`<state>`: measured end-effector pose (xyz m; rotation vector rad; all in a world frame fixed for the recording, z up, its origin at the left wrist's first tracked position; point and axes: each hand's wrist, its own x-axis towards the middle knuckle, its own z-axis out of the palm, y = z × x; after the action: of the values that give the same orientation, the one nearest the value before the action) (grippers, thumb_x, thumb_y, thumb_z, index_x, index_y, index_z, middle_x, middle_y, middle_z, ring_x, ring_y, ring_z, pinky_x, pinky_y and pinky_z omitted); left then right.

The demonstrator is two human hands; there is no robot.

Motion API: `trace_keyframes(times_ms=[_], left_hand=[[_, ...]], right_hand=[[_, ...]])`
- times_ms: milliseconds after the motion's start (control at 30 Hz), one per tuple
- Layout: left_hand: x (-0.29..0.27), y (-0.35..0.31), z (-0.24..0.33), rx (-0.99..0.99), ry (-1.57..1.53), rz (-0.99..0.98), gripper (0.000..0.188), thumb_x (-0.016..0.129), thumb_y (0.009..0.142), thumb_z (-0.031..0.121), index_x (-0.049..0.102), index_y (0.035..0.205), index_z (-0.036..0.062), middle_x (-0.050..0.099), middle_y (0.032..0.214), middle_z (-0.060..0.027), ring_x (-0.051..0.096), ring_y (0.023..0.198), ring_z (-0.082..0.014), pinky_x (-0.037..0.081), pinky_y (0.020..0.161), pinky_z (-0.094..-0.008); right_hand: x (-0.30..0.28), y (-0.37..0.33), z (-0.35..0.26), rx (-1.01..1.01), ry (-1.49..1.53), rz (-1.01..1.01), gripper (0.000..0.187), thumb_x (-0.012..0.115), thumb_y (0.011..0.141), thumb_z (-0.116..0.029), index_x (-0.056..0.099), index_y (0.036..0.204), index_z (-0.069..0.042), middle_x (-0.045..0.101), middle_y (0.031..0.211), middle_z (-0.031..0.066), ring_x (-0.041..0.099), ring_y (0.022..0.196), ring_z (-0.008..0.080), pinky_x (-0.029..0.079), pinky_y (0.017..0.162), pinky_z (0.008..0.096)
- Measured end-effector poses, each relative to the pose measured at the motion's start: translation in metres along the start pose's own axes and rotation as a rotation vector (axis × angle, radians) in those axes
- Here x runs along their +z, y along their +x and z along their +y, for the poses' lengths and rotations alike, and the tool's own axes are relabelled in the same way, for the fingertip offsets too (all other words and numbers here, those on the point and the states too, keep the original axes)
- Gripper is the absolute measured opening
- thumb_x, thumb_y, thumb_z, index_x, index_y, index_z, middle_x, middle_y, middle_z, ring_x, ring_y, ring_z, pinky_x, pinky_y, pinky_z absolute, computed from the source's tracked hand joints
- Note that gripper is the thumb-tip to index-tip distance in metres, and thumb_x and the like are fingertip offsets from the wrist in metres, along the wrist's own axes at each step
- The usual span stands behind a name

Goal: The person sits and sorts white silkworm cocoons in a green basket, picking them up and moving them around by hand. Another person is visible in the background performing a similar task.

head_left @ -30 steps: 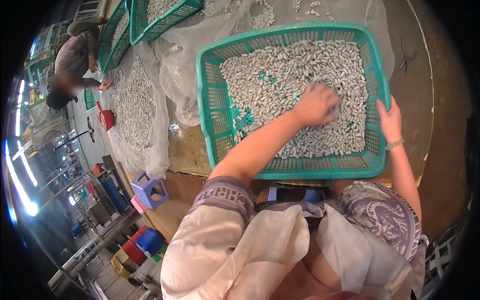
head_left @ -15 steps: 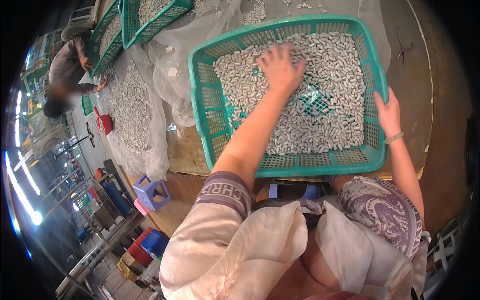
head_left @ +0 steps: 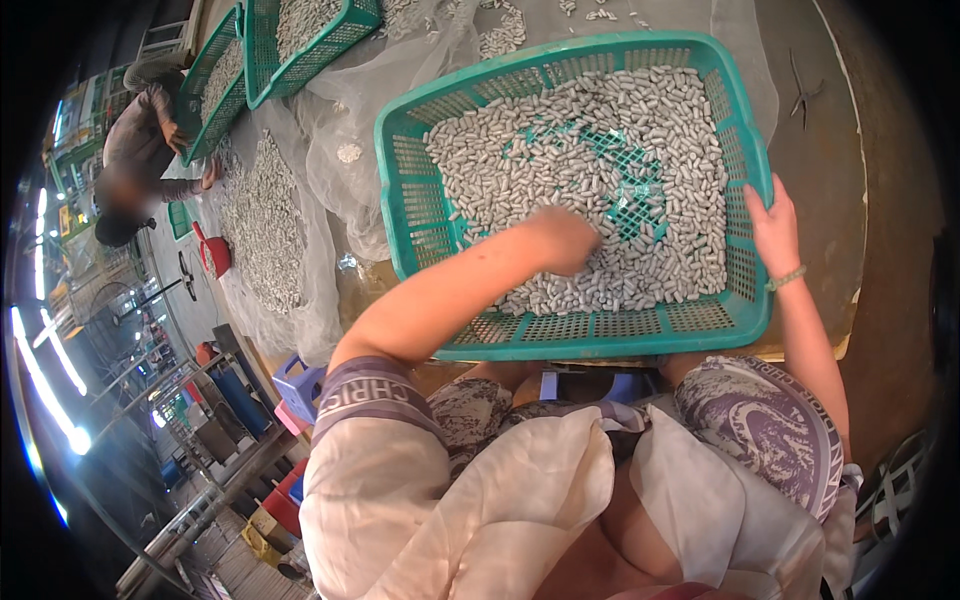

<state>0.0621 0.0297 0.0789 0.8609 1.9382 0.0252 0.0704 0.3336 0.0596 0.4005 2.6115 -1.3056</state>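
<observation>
A large green plastic basket lies in front of me, holding a great many small silver-grey capsule-shaped pieces. My left hand is low over the pieces near the basket's middle. Its fingers point down and are blurred and hidden, so whether they hold any pieces does not show. Bare green mesh of the basket floor shows through beside and beyond this hand. At the basket's right side, my right hand grips the rim, thumb on the inner side.
Pliers lie on the table right of the basket. To the left are a white mesh cloth, a heap of similar pieces, a red scoop and more green baskets. Another person works at far left.
My left hand has come from the far part of the basket toward me, its spread fingers now turned down. More basket floor shows among the pieces. My right hand keeps the rim.
</observation>
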Motion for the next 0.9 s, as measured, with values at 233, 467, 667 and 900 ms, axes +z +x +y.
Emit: trace_keyframes(times_ms=[233,467,667,900], left_hand=[[-0.031,0.034,-0.055,-0.104,-0.293,0.72,0.012,0.065,0.073,0.016,0.069,0.082,0.0096,0.066,0.087,-0.0118,0.063,0.083,-0.0307,0.052,0.071,-0.0392],[-0.005,0.104,-0.043,-0.091,-0.342,1.202,0.008,0.068,0.07,0.012,0.068,0.077,0.0081,0.061,0.08,-0.0083,0.06,0.079,-0.028,0.05,0.069,-0.0382],[-0.001,0.11,-0.039,0.003,-0.425,1.231,0.005,0.066,0.069,0.007,0.062,0.072,0.0049,0.061,0.078,-0.0098,0.06,0.078,-0.028,0.049,0.069,-0.0381],[-0.007,0.109,-0.033,-0.011,-0.707,1.153,0.007,0.062,0.069,0.004,0.062,0.075,0.0027,0.063,0.08,-0.0126,0.062,0.069,-0.0282,0.05,0.065,-0.0366]], right_hand=[[0.004,0.002,0.002,0.0,-0.004,0.021,0.042,0.056,0.087,-0.026,0.052,0.114,0.005,0.064,0.093,0.0203,0.062,0.086,0.0324,0.046,0.077,0.0368],[0.001,0.0,-0.008,-0.003,0.027,-0.007,0.036,0.056,0.087,-0.024,0.053,0.108,0.004,0.064,0.089,0.0196,0.061,0.082,0.0315,0.046,0.074,0.0366],[0.002,-0.001,-0.006,-0.044,0.022,0.007,0.034,0.056,0.087,-0.024,0.053,0.106,0.004,0.063,0.088,0.0194,0.061,0.08,0.0327,0.046,0.073,0.0369],[0.002,0.001,-0.002,-0.027,0.025,0.015,0.034,0.057,0.087,-0.024,0.054,0.106,0.003,0.064,0.089,0.0194,0.061,0.081,0.0333,0.046,0.073,0.0374]])
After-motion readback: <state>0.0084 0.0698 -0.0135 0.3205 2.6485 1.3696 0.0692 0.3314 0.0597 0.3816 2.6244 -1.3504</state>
